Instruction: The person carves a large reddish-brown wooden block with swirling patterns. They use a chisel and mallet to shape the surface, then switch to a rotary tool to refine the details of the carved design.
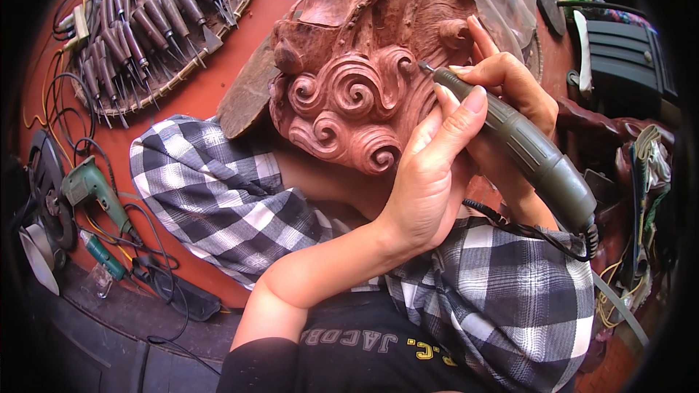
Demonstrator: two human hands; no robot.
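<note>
In the head view, a carved wooden piece (357, 105) fills the space from twelve to one o'clock, its top cut off by the frame. The right hand (510, 91), at two o'clock, has its fingers curled closed around the front of a dark green rotary tool (535, 149); its bit ends close against the wood, though contact is hard to judge. The left hand (429, 182), between three and four o'clock, is half open, thumb up beside the tool's barrel; its other fingers are mostly hidden, so I cannot tell what they hold. The right forearm is partly lost behind the tool and checked cloth (510, 291).

The wood is reddish brown, cut into smooth, grooved spiral curls below and rougher, branching ridges above. A wrinkled clear plastic sheet (513, 0) lies beyond it at one o'clock, and a flat, round-ended wooden board (247, 94) at ten.

The floor (200, 91) is orange tile with grey joints. Farther out at ten, a round woven tray (244, 9) holds many wooden-handled chisels (171, 11). A green drill (95, 185) lies at nine among tangled cords, and a dark ribbed box (619, 58) sits at two. Black vignetting swallows the edges.
</note>
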